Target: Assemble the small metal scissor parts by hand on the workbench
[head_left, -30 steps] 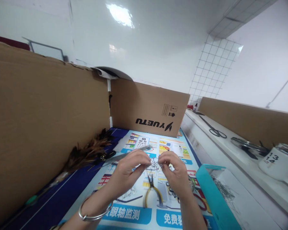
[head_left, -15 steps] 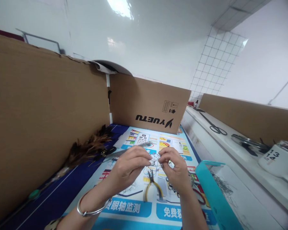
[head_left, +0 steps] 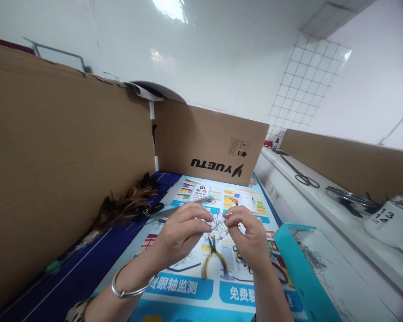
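Both hands meet above a printed poster (head_left: 184, 286) on the table. My left hand (head_left: 181, 235), with a silver bangle on its wrist, pinches the left side of a small tangle of thin wire (head_left: 217, 223). My right hand (head_left: 250, 237) pinches the wire's right side. Fingers of both hands are closed on it. Yellow-handled pliers (head_left: 213, 259) lie on the poster just below the wire.
Cardboard walls (head_left: 70, 147) stand at the left and behind. A feather duster (head_left: 124, 208) lies along the left wall. A teal box (head_left: 302, 273) with thin wires sits at the right. On the white counter lie scissors (head_left: 304, 179) and a white mug (head_left: 387, 221).
Both hands stay pinched on the wire and shift only slightly; the fingers work the tangle a little. The view has moved a bit.
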The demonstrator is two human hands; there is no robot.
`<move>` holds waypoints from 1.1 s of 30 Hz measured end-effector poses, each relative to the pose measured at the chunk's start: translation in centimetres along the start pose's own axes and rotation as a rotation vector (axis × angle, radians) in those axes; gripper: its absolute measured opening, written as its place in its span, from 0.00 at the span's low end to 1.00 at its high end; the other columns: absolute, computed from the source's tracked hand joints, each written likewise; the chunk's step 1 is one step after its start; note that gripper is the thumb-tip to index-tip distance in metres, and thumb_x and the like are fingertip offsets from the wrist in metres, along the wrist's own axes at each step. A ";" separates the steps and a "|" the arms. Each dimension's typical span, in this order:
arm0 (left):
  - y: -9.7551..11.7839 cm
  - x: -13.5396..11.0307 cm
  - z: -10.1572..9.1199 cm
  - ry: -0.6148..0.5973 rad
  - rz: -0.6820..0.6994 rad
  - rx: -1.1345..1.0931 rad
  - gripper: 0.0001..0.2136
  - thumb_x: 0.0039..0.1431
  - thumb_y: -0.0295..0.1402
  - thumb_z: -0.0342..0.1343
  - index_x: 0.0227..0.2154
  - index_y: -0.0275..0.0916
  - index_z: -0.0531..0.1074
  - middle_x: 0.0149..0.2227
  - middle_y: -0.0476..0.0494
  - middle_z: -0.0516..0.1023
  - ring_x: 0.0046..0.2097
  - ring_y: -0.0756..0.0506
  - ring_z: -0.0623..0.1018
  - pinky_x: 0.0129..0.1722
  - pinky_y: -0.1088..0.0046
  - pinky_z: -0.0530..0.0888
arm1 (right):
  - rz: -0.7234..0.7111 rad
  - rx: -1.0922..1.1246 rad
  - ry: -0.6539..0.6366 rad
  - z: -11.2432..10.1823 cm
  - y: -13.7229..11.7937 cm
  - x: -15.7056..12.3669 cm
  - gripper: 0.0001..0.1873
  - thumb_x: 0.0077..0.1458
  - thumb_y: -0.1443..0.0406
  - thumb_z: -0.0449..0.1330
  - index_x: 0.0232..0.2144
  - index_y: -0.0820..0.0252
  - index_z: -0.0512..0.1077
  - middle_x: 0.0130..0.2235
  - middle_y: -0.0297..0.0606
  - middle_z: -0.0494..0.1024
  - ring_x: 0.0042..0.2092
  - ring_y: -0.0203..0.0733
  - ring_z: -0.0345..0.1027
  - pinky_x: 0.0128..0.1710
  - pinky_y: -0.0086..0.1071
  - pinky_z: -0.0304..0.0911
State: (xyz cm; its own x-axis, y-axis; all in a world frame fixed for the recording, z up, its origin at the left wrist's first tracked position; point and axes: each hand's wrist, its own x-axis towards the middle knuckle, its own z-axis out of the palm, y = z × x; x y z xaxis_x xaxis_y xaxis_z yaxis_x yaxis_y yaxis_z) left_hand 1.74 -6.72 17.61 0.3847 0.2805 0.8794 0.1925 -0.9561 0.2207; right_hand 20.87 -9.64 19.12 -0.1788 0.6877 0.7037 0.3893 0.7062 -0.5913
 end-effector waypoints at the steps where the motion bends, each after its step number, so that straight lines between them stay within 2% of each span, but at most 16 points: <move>1: 0.1 0.0 0.0 -0.003 -0.012 -0.019 0.10 0.51 0.18 0.52 0.32 0.39 0.71 0.36 0.42 0.75 0.41 0.46 0.72 0.42 0.64 0.70 | 0.006 0.013 -0.001 0.0 0.0 0.0 0.09 0.51 0.74 0.52 0.26 0.58 0.67 0.34 0.37 0.71 0.38 0.40 0.66 0.38 0.34 0.63; 10: -0.3 0.1 -0.2 0.004 -0.127 -0.173 0.09 0.51 0.18 0.53 0.31 0.38 0.71 0.34 0.43 0.74 0.39 0.47 0.73 0.42 0.65 0.71 | 0.086 0.111 0.011 0.0 -0.3 -0.1 0.07 0.50 0.74 0.55 0.30 0.58 0.66 0.33 0.36 0.71 0.36 0.38 0.66 0.34 0.31 0.63; 16: -0.6 -0.4 -0.4 0.010 -0.145 -0.167 0.09 0.51 0.18 0.53 0.30 0.38 0.72 0.35 0.42 0.75 0.40 0.47 0.74 0.40 0.69 0.72 | 0.119 0.220 -0.001 -0.2 -0.5 -0.3 0.06 0.50 0.73 0.55 0.29 0.58 0.67 0.32 0.36 0.70 0.36 0.38 0.65 0.35 0.31 0.62; 22: 0.1 -0.3 -0.6 0.014 -0.028 -0.087 0.12 0.50 0.15 0.53 0.33 0.37 0.72 0.37 0.42 0.75 0.41 0.47 0.74 0.40 0.70 0.72 | 0.214 0.390 -0.044 -0.6 -0.5 -0.6 0.04 0.50 0.70 0.55 0.31 0.59 0.69 0.34 0.37 0.70 0.34 0.38 0.64 0.33 0.31 0.60; 27: 0.7 0.1 -0.7 0.058 0.096 -0.063 0.13 0.48 0.13 0.53 0.33 0.35 0.71 0.37 0.41 0.74 0.40 0.47 0.74 0.40 0.69 0.73 | 0.258 0.388 -0.004 -0.7 -0.6 -0.8 0.01 0.51 0.67 0.57 0.29 0.60 0.67 0.29 0.35 0.68 0.30 0.36 0.61 0.29 0.30 0.58; 33: 0.8 0.2 -0.6 0.079 0.152 -0.006 0.12 0.48 0.13 0.52 0.32 0.34 0.71 0.36 0.41 0.75 0.39 0.47 0.74 0.38 0.69 0.73 | 0.271 0.390 0.038 -0.7 -0.8 -1.0 0.02 0.52 0.67 0.57 0.29 0.59 0.66 0.28 0.34 0.68 0.29 0.34 0.60 0.28 0.29 0.56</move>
State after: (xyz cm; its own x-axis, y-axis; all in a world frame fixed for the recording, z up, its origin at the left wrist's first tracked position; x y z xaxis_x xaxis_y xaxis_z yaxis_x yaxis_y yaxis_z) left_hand 1.41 -7.46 18.25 0.3368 0.1250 0.9333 0.1317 -0.9877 0.0847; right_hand 21.36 -10.97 19.15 -0.0816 0.8542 0.5135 0.0478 0.5179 -0.8541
